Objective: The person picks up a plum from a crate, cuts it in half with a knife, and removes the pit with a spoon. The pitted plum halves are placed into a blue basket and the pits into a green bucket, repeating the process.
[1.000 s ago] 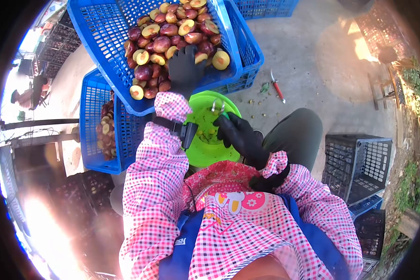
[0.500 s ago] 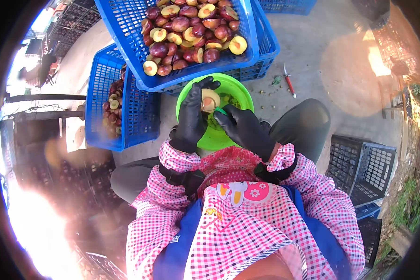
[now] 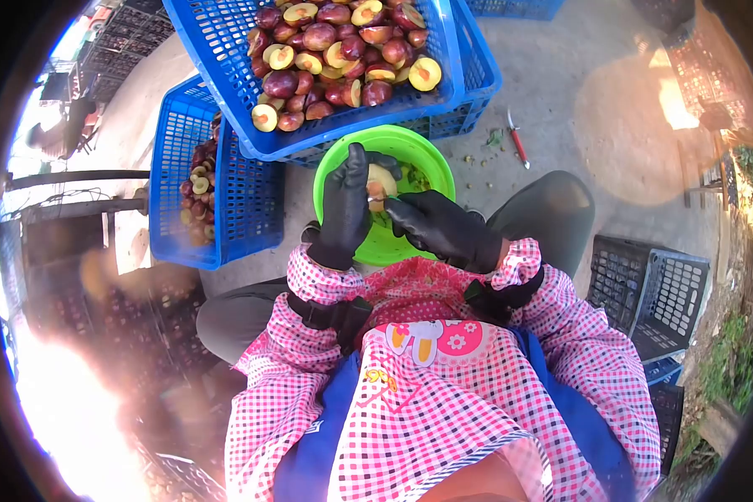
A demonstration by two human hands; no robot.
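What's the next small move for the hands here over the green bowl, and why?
Probably turn the small tool in the right hand to work the stone out. The left hand holds a halved plum, cut face showing, above the green bowl. The tool's tip sits at its flesh, and scraps already lie in the bowl.

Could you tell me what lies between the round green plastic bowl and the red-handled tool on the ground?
The head view shows only grey concrete ground strewn with small greenish scraps between the round green plastic bowl and the red-handled tool.
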